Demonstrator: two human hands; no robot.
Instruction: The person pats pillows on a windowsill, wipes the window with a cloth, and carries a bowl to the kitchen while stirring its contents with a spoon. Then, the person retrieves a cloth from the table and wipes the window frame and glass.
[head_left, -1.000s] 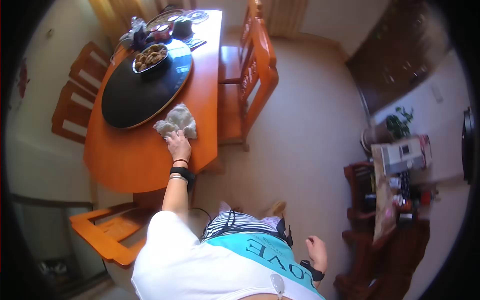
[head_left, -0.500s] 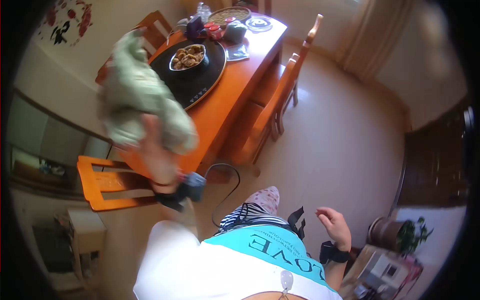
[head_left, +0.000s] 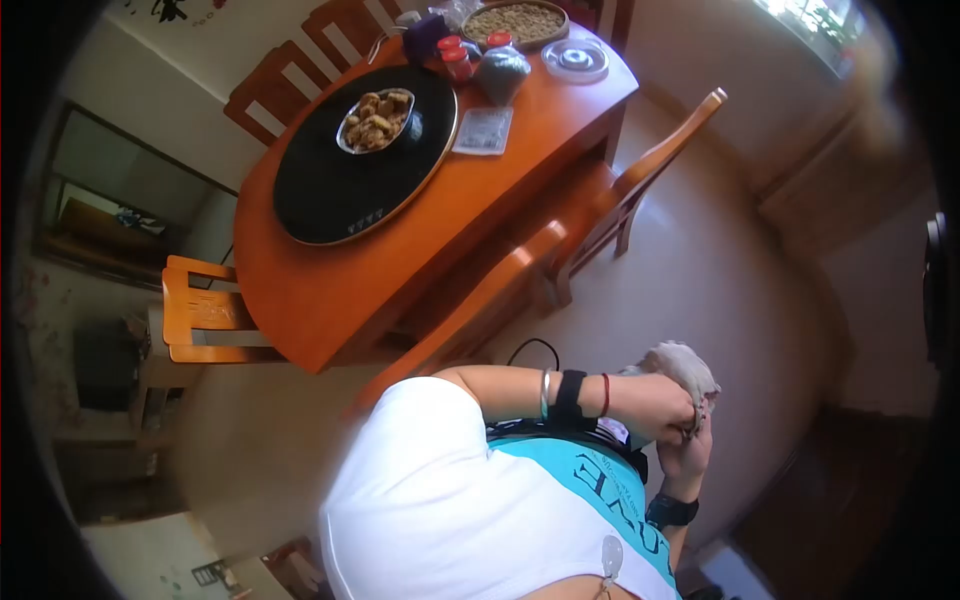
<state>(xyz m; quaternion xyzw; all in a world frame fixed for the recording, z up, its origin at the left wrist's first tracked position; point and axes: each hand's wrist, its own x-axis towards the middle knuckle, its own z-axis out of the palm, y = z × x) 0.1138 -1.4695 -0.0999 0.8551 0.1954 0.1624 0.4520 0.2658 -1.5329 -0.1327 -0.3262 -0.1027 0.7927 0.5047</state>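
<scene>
A pale crumpled cloth (head_left: 682, 366) is bunched up in front of my body, to the right. My left hand (head_left: 660, 408) reaches across my front, its fingers closed on the cloth. Just below it, my right hand (head_left: 686, 456) is raised against the left and pinches the cloth's lower end; its fingertips are partly hidden. A black strap (head_left: 569, 395) and bracelets circle my left wrist, and a black band (head_left: 671, 511) is on my right.
An orange wooden table (head_left: 290, 315) carries a round black board (head_left: 310, 190) with a bowl of brown food pieces (head_left: 376, 122). Red-lidded jars (head_left: 456, 62), a flat packet (head_left: 483, 131) and a round woven tray (head_left: 560, 38) stand beyond. Chairs (head_left: 520, 262) line the near side.
My left hand has swung from over the table to the right, bringing the cloth in front of my body. My right hand, bare before, now meets it at the cloth. My view has turned.
</scene>
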